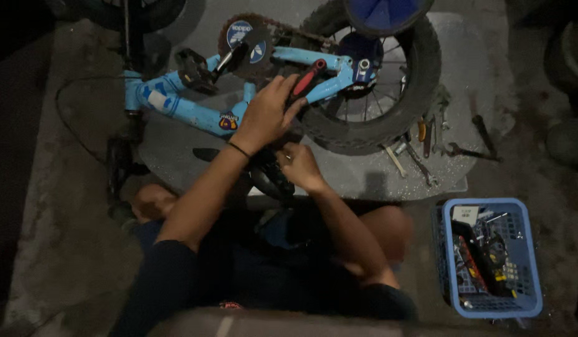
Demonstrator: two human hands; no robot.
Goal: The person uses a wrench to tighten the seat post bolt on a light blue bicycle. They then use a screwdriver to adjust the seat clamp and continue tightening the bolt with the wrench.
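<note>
The fingers (283,93) of the left hand (264,115) are curled around the red-and-black grip of a tool (308,78), clenched on it where it lies against the light-blue metal frame (176,103) of a small bicycle. A thin dark band circles that wrist. The right hand (299,165) sits just below and beside the left, its fingers bent down onto a dark rounded part that is too shadowed to name; whether they grasp it or only press on it cannot be told. A pale ring shows on one finger.

The bicycle lies on its side on a grey, rough, flat mat (364,178) spread over the concrete floor (64,237). Its frame tubes are smooth and glossy, with stickers. Above the hands is a round toothed chainring (245,40) behind a dark disc guard, with a black blocky pedal (194,68) to its left. To the right stands the rear wheel (379,93), a thick knobbly black rubber tyre around thin bright spokes, and a blue plastic piece at the top edge overlaps it.

Loose hand tools (426,146), slim metal wrenches and pliers, lie scattered on the mat just right of the tyre. Well apart, lower right, a blue plastic basket (529,262) with lattice walls holds a jumble of small tools and parts. The person's bare knees frame the hands from below.
</note>
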